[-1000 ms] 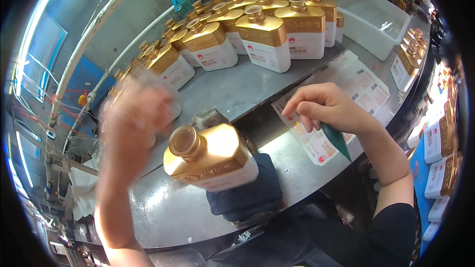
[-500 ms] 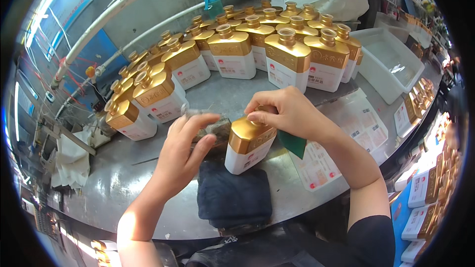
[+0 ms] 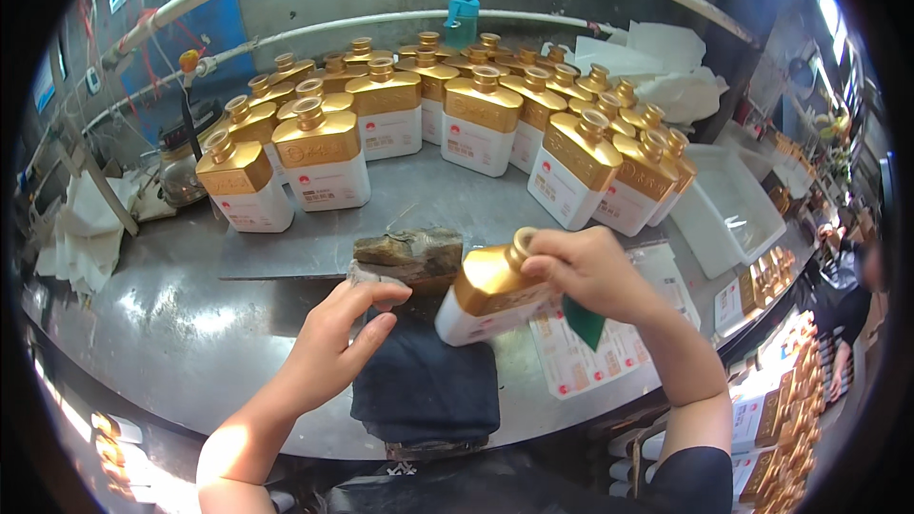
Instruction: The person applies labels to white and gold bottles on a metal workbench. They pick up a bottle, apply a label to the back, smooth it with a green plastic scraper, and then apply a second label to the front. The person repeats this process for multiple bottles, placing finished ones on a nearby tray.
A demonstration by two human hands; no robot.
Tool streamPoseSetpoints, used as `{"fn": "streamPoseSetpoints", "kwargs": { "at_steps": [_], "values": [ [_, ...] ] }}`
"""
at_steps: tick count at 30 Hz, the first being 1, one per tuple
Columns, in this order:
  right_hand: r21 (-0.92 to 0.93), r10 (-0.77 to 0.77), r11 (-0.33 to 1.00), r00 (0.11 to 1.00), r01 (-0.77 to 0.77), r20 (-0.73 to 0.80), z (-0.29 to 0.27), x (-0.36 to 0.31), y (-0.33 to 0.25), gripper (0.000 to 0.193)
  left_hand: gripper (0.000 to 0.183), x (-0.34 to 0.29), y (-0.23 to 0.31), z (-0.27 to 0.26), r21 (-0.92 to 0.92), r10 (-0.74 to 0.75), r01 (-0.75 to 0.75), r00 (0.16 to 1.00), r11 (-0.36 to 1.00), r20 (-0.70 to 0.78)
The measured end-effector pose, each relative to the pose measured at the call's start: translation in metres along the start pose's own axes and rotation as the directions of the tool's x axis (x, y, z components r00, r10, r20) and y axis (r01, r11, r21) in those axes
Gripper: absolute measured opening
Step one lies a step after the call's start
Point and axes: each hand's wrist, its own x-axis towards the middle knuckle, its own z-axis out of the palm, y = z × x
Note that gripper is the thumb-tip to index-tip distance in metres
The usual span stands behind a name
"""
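My right hand [image 3: 592, 273] grips a white flask-shaped bottle [image 3: 497, 283] with a gold shoulder by its gold neck. Tilted, the bottle hangs over the right side of a folded dark cloth pad [image 3: 430, 385]. Below my right palm pokes out a green pointed piece [image 3: 584, 326]; how it is held is hidden. My left hand [image 3: 333, 338] hovers left of the bottle, apart from it, thumb and fingers spread and nothing in them. A greyish wrap [image 3: 373, 275] covers a fingertip there. Just beyond the pad lies a rough brown block [image 3: 409, 255].
Several similar bottles [image 3: 481, 128] stand in an arc across the back of the metal table [image 3: 257, 319]. Sticker sheets [image 3: 595, 352] lie at right, near a white plastic tub [image 3: 728, 214]. A teal container [image 3: 463, 22] stands behind. More bottles [image 3: 776, 409] fill the lower right.
The view has turned and shifted. The bottle has tilted more, its neck leaning right in my right hand. My left hand stays spread beside it.
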Motion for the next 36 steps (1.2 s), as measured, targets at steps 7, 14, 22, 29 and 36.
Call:
{"fn": "streamPoseSetpoints", "kwargs": {
  "at_steps": [7,14,22,29,36],
  "values": [
    [-0.095,0.085,0.989,0.964,-0.111,-0.252,-0.084,0.053,-0.041,0.031,0.023,-0.052,-0.004,-0.029,-0.089,-0.135,0.126,0.985,0.988,-0.109],
    [-0.190,0.033,0.976,0.939,-0.103,-0.342,-0.002,0.183,-0.010,0.036,0.019,-0.127,-0.047,-0.028,-0.307,-0.400,0.290,0.821,0.907,-0.407],
    [-0.022,0.038,0.999,0.951,-0.047,-0.306,-0.006,0.247,0.076,0.026,0.017,-0.267,-0.102,-0.078,-0.285,-0.560,0.562,0.408,0.777,-0.721],
    [-0.134,-0.024,0.991,0.973,-0.007,-0.231,-0.039,0.184,0.047,0.044,0.023,-0.481,-0.211,-0.129,-0.030,-0.199,0.912,0.057,0.409,-0.978],
    [-0.105,0.195,0.960,0.890,-0.259,-0.412,0.003,0.066,0.046,0.048,0.030,-0.604,-0.261,-0.337,-0.110,0.296,0.978,-0.052,-0.180,-0.954]
  ]
}}
